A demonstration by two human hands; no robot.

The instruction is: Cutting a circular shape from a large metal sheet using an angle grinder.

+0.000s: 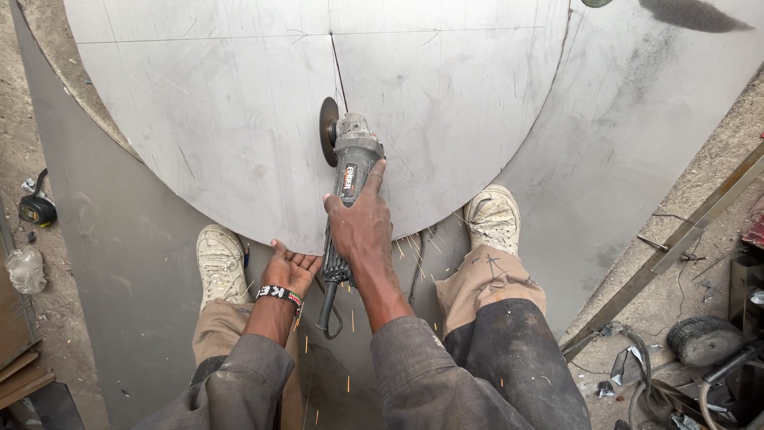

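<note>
My right hand (360, 227) grips the body of a grey angle grinder (352, 155). Its disc (328, 131) stands upright on a large round steel sheet (239, 103), at the near end of a thin cut line that runs away from me. Orange sparks fly back toward my legs. My left hand (290, 268), with a beaded wristband, lies palm up under the near edge of the round sheet, fingers curled against it. The grinder's cable (328, 306) hangs between my arms.
The round sheet lies on a bigger steel sheet (637, 119) on the ground. My dusty shoes (220, 259) (493, 216) stand on either side. A tape measure (37, 209) lies left. A long metal bar (676, 243), a grinding wheel (703, 340) and scrap lie right.
</note>
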